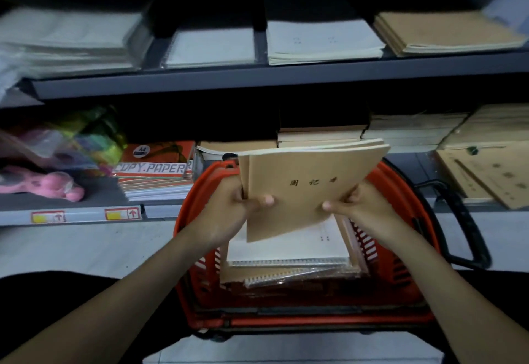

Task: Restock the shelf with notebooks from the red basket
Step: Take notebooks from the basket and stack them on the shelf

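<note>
A thin stack of tan kraft-paper notebooks point(309, 189), its top cover printed with three dark characters, is held tilted above the red plastic basket point(190, 214), in front of the front edge of the grey lower shelf point(86, 216). The stack's lower left corner is gripped by the left hand point(234, 206), with the thumb laid on the cover and the fingers curled behind. Its lower right edge is pinched by the right hand point(363, 206) in the same way.

Inside the basket, white spiral-bound notebooks point(286, 246) are seen lying flat on further tan and plastic-wrapped ones. The basket's black handle point(463, 220) is folded out beyond its right rim.

On the grey metal upper shelf point(229, 77), a tan pile of notebooks point(446, 31) is placed at the right end, with white paper piles point(320, 40) beside it toward the middle. On the lower shelf, red-and-white packs marked COPY PAPER point(154, 171) are stacked just left of the basket, and a pink soft toy point(43, 184) is laid near the left end.
</note>
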`<action>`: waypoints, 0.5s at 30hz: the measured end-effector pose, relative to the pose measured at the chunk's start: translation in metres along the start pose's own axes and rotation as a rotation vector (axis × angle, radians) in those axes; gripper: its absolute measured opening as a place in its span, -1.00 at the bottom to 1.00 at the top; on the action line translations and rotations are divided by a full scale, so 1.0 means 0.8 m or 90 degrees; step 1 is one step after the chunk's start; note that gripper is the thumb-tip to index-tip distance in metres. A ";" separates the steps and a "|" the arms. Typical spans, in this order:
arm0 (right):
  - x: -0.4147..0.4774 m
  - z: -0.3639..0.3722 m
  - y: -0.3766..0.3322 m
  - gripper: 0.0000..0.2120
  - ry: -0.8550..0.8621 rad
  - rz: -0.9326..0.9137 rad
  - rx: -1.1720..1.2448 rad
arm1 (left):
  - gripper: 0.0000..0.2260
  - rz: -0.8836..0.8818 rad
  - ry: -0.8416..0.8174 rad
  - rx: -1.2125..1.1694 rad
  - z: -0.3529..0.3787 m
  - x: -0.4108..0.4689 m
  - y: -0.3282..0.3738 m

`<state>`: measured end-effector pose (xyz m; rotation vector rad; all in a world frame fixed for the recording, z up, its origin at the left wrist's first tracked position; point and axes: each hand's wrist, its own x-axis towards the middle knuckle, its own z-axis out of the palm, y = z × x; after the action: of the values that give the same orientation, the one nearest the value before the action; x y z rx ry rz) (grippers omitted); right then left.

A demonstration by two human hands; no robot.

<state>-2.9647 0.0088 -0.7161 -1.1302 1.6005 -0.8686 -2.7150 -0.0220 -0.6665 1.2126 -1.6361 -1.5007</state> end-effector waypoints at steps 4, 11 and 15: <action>0.000 0.010 0.019 -0.70 0.049 -0.024 -0.053 | -0.67 -0.017 0.030 -0.002 -0.004 0.019 -0.023; -0.005 0.030 0.066 -0.73 0.057 0.024 -0.265 | -0.52 -0.094 0.027 0.029 0.000 0.025 -0.106; -0.016 0.016 0.020 -0.76 0.077 -0.067 -0.219 | -0.54 -0.022 0.049 0.064 -0.005 0.027 -0.061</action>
<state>-2.9554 0.0255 -0.7305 -1.4349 1.8514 -0.7582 -2.7094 -0.0403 -0.7163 1.3422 -1.6653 -1.3891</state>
